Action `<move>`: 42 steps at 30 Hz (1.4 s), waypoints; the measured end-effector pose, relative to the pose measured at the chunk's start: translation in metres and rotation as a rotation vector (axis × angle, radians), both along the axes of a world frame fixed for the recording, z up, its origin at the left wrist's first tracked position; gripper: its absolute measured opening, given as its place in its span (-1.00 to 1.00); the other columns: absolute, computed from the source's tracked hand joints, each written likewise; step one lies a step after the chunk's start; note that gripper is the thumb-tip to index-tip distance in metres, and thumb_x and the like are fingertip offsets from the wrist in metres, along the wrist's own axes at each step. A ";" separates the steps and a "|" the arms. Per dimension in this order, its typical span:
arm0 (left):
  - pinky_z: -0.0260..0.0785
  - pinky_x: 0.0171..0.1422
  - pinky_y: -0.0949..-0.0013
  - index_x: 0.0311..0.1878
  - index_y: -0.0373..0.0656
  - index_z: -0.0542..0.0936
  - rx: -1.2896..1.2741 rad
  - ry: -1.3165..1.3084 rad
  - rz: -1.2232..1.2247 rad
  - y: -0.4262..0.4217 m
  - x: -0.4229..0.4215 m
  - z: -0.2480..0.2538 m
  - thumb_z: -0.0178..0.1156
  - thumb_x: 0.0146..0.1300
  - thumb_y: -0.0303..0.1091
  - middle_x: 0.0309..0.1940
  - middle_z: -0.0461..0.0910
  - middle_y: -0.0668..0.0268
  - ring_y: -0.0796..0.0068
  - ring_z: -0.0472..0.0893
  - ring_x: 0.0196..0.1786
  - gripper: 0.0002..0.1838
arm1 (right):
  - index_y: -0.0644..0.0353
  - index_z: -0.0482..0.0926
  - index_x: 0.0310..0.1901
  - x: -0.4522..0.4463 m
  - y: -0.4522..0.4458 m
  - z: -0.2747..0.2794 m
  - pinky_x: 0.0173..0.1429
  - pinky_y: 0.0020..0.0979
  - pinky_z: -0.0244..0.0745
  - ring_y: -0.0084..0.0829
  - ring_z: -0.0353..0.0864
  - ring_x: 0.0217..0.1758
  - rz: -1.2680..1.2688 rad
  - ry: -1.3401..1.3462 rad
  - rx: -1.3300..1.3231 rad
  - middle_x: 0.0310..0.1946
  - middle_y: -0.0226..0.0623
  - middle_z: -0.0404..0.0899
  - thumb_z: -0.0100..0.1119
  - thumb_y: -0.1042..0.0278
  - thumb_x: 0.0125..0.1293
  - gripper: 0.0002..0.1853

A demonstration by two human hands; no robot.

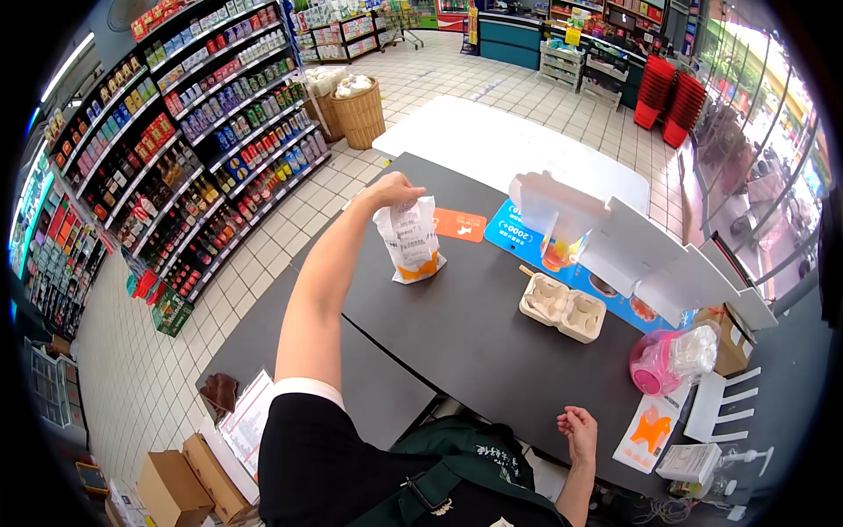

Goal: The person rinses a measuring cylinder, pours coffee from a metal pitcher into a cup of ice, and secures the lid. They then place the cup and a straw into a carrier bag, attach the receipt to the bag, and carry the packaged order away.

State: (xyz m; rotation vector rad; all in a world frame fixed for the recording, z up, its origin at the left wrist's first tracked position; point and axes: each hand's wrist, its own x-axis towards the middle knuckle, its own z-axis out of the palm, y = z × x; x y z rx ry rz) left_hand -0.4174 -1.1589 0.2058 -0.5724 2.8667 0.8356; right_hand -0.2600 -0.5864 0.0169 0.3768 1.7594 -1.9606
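My left hand (395, 189) is closed on the top edge of a white paper takeaway bag (410, 250), which has an orange print near its base and a printed slip on its front. The bag stands upright on the dark table (386, 303), or very nearly so. By the table's near edge, my right hand (578, 430) has its fingers loosely curled, with nothing visible in them. A pulp cup carrier (562, 306) lies between my hands and farther to the right. An orange card (458, 225) lies just behind the bag.
A blue printed mat (518, 230) and white upright panels (637, 250) line the far right side. Beside them stand a pink container (654, 364), a white rack (720, 408) and an orange-printed sheet (652, 428). A white table (518, 140) adjoins beyond; drink shelves (211, 132) rise left.
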 end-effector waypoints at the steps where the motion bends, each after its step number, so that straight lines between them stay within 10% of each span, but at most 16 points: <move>1: 0.42 -0.06 0.26 -0.33 -0.27 0.69 -0.005 -0.002 0.004 0.000 0.000 0.000 0.19 0.14 0.05 -0.32 0.66 0.10 0.26 0.62 -0.18 -0.53 | 0.25 0.51 -0.15 0.000 0.000 -0.002 -0.28 -0.55 0.47 -0.55 0.53 -0.42 0.005 0.001 0.003 -0.42 -0.30 0.58 0.05 0.41 0.34 -0.86; 42: 0.46 -0.15 0.29 -0.25 -0.27 0.66 -0.012 -0.029 0.062 -0.005 -0.003 -0.006 0.34 0.00 0.03 -0.32 0.65 0.10 0.28 0.63 -0.27 -0.51 | 0.24 0.53 -0.20 0.014 -0.008 -0.036 -0.30 -0.54 0.47 -0.53 0.54 -0.44 -0.009 -0.076 -0.011 -0.45 -0.29 0.58 0.07 0.41 0.32 -0.88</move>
